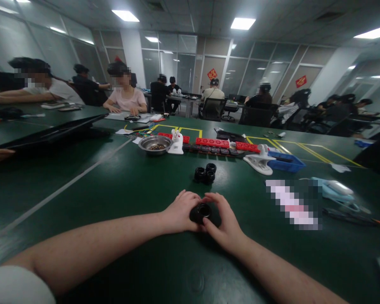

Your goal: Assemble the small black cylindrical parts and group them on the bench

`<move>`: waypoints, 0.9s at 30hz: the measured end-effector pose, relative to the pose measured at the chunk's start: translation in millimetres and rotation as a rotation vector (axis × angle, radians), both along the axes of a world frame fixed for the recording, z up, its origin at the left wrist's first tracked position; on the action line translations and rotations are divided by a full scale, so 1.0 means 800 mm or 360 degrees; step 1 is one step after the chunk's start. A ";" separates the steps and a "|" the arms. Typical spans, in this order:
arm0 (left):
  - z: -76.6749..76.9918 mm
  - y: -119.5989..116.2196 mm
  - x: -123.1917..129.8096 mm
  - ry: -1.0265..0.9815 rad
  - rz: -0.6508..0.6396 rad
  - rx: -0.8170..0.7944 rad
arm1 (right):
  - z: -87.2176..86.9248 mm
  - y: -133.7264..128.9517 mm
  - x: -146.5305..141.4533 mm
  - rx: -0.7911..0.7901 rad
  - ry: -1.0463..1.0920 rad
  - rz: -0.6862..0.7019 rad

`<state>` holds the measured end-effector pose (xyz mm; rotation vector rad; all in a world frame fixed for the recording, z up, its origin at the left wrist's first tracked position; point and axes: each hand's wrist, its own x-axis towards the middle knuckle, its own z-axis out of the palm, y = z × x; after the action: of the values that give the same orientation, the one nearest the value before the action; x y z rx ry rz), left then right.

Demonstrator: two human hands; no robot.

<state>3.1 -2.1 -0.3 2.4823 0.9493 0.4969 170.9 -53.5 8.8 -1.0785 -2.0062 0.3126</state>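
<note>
1. My left hand (181, 212) and my right hand (228, 221) are close together, low over the green table (114, 190), clasped from both sides on one small black part (196, 214).
2. The black part sits between my palms, its round, ring-like end facing up towards me. My left fingers wrap its far and left sides; my right thumb lies at its near edge, with the right forefinger arched over beyond it. The dark patch inside my right hand is too dim for me to tell whether it is shadow or more of the part.
3. Just beyond my fingertips, three black cylinders (200, 174) stand in a tight cluster, apart from my hands.
4. Farther off, to the left of that cluster, I see a metal bowl (155, 153) with small brownish pieces (157, 147) in it. A white stand (176, 145) is just beside its right side.
5. Red strips (212, 142) run in a row to the right of the stand, along a dark strip of parts. Near their right end are a white clip-like base (260, 164) and a blue tray (286, 164).
6. To my right lie a pale blue device (334, 188), a dark cable (345, 216) and something pink and white, blurred out.
7. Across the table, a person in a pale pink top (128, 98) sits with hands on the tabletop.
</note>
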 end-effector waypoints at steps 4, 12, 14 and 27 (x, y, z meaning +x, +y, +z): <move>0.004 -0.001 0.000 0.0015 -0.0002 -0.0017 | 0.003 -0.001 0.001 0.0009 -0.0008 0.0067; 0.005 -0.001 0.000 0.0009 0.0010 -0.0021 | -0.001 0.001 -0.001 -0.0070 0.0006 -0.0102; 0.005 -0.001 0.000 0.0015 0.0007 -0.0019 | -0.001 0.000 0.000 -0.0040 -0.0005 0.0022; 0.004 -0.002 0.000 0.0013 -0.0004 -0.0009 | 0.000 0.001 -0.002 -0.0088 -0.0067 -0.0125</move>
<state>3.4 -3.8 3.3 2.4820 0.9493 0.4826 169.4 -52.5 9.0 -1.2042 -1.9967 0.3079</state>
